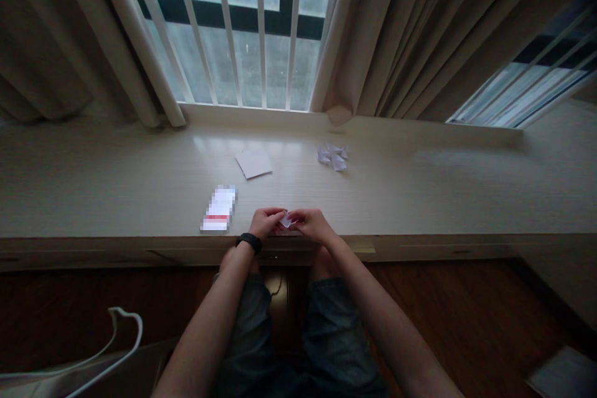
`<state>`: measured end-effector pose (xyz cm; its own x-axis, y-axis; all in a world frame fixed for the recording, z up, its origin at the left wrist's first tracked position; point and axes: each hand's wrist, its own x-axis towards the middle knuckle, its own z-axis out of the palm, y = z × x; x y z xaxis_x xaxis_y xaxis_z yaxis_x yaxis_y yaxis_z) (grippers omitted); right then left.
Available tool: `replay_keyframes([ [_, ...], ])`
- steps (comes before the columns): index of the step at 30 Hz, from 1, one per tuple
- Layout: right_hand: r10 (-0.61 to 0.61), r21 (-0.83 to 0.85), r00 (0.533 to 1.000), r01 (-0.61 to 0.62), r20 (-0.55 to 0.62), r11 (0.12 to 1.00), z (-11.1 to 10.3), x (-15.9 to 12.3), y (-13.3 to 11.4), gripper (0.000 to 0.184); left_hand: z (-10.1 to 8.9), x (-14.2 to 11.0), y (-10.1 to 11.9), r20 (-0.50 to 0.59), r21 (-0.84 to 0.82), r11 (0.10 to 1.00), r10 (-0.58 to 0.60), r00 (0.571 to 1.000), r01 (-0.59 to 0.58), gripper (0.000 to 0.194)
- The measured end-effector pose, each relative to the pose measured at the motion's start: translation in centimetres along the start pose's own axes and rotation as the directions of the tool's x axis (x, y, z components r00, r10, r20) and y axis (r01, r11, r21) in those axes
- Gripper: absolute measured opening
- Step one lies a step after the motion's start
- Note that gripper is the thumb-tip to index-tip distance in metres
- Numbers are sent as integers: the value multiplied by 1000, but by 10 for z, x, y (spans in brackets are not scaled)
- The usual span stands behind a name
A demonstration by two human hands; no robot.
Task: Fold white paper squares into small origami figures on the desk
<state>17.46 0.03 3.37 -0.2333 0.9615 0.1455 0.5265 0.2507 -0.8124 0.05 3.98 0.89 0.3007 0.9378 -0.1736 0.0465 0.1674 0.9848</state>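
Between my two hands, at the front edge of the pale desk [420, 193], is a small piece of white folded paper [286, 220]. My left hand [267, 222], with a dark band on its wrist, pinches the paper from the left. From the right, the fingers of my right hand [308, 224] are closed on it too. The paper's exact shape is partly hidden by the fingers. Farther back lies a stack of square white paper sheets [254, 163]. To its right sits a cluster of several folded white paper pieces [333, 157].
A phone [219, 209] with a lit, blurred screen lies left of my hands. Behind the desk are a barred window [242, 43] and beige curtains [373, 31]. A white cord or strap [128, 314] loops at lower left, and a pale flat object [564, 373] lies at lower right.
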Motion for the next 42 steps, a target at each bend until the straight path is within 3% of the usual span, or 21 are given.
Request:
replay_keyframes([
  [7, -50, -144, 996, 60, 75, 988, -6, -2, -8, 31, -1, -1, 4, 16, 4, 1000, -31, 999, 31, 30],
  [11, -36, -151, 995, 50, 95, 987, -8, 0, 2, 23, 2, -3, 5, 33, 131, 991, 20, 999, -24, 24],
  [15, 24, 23, 993, -27, 117, 999, -10, 5, 17, 14, 4, -3, 4, 33, 193, 980, 43, 999, -48, 25],
  [21, 124, 279, 971, -180, 205, 943, -15, 8, 29, 26, 1, -1, 2, 101, 179, 983, 26, 995, -44, 21],
  [25, 198, 360, 965, -249, 172, 899, -13, 6, 29, 34, 0, 0, 4, 143, 145, 989, 14, 990, -35, 22],
  [31, 236, 569, 963, -267, 129, 778, -3, 7, 27, 42, 1, -2, 6, 136, 52, 999, 3, 991, -10, 40],
  [36, 250, 588, 965, -245, 75, 771, 2, 8, 29, 46, -1, -3, 5, 197, 71, 997, 18, 980, -33, 42],
  [42, 244, 577, 969, -215, 29, 788, 6, 7, 28, 45, -5, 0, -2, 189, 87, 994, 42, 981, -60, 41],
])
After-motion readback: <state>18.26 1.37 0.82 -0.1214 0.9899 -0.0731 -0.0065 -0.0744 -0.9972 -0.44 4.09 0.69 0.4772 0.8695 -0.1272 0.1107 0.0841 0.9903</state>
